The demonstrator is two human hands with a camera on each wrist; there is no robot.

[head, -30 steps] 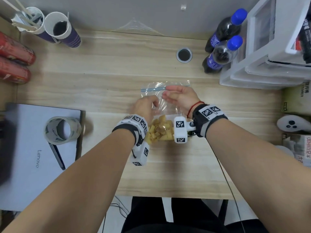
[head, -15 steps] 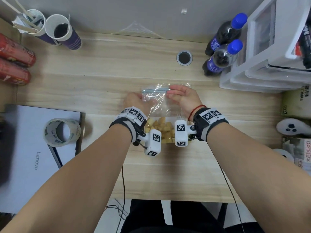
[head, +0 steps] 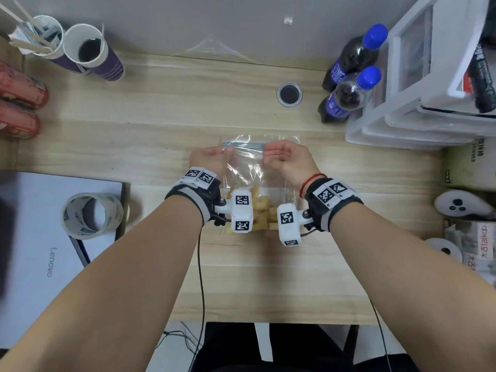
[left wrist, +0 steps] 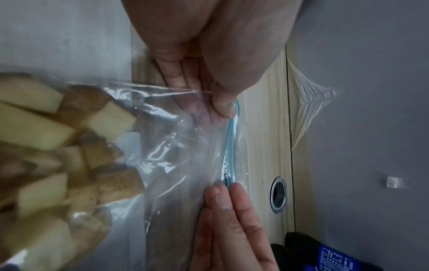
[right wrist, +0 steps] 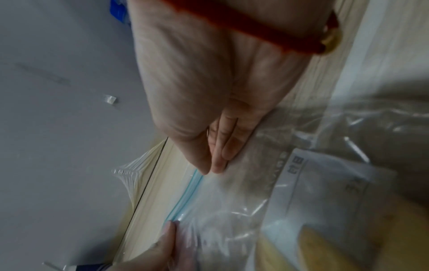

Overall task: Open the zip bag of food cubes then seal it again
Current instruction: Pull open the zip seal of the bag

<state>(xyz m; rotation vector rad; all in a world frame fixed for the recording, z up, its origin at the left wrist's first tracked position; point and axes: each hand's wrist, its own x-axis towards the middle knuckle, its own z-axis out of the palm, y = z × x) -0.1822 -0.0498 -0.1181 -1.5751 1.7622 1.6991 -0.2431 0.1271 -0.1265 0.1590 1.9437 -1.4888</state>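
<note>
A clear zip bag (head: 249,167) lies flat on the wooden desk (head: 161,103), its blue zip strip (head: 247,144) at the far end. Yellow-brown food cubes (head: 261,208) fill its near end, partly hidden behind my wrist cameras. My left hand (head: 228,151) pinches the bag's top at the strip's left part, thumb over fingers (left wrist: 223,111). My right hand (head: 267,154) pinches it further right, thumb and fingers (right wrist: 213,165) together on the plastic. Between the hands the zip strip (left wrist: 231,146) (right wrist: 185,194) looks pressed together.
Two dark soda bottles (head: 349,95) and a white drawer unit (head: 429,103) stand at the back right. A round cable hole (head: 289,94) lies behind the bag. Paper cups (head: 91,52) and red cans (head: 18,103) are back left, a laptop (head: 40,251) with a tape roll (head: 91,214) left.
My left hand has moved from the bag's middle up to the left part of the zip strip and pinched it. My right hand has stayed at the strip.
</note>
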